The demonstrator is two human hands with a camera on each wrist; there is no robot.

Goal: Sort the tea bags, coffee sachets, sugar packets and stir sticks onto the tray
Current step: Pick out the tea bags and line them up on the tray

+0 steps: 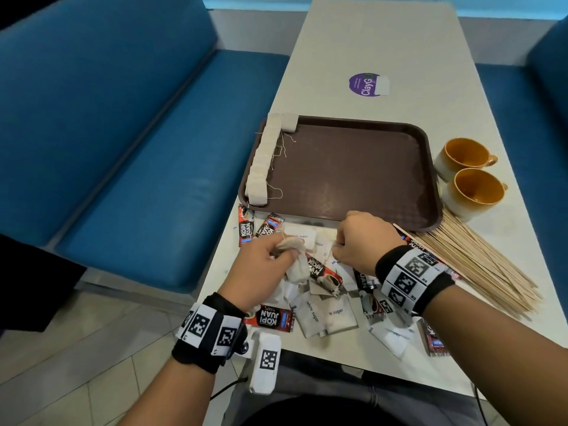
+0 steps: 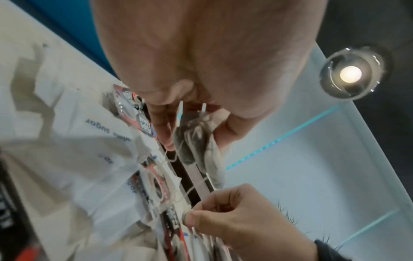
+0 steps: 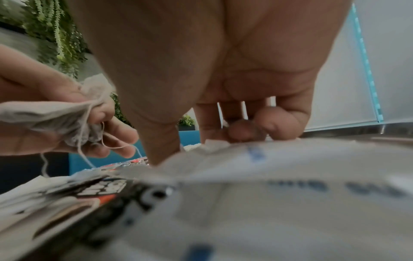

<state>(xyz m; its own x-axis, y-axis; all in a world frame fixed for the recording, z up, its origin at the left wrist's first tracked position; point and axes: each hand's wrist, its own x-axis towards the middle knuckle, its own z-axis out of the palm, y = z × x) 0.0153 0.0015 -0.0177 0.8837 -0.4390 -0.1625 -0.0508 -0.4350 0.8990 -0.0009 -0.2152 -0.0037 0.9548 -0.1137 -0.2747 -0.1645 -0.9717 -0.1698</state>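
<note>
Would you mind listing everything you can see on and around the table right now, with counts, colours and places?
tray: one, brown, mid-table.
tea bags on the tray: a white row along its left edge; count unclear.
tea bags in hand: at least two, off-white, gripped by the left hand.
coffee sachets: several, red and black, in the near pile.
sugar packets: several, white, mixed into that pile.
stir sticks: a large pale wooden heap, right of the pile.
mugs: two, orange inside, right of the tray.
sticker: one, purple, beyond the tray.
table: one, pale.
benches: blue, both sides.
left hand: holds tea bags.
right hand: fingers curled, pinching in the pile.
</note>
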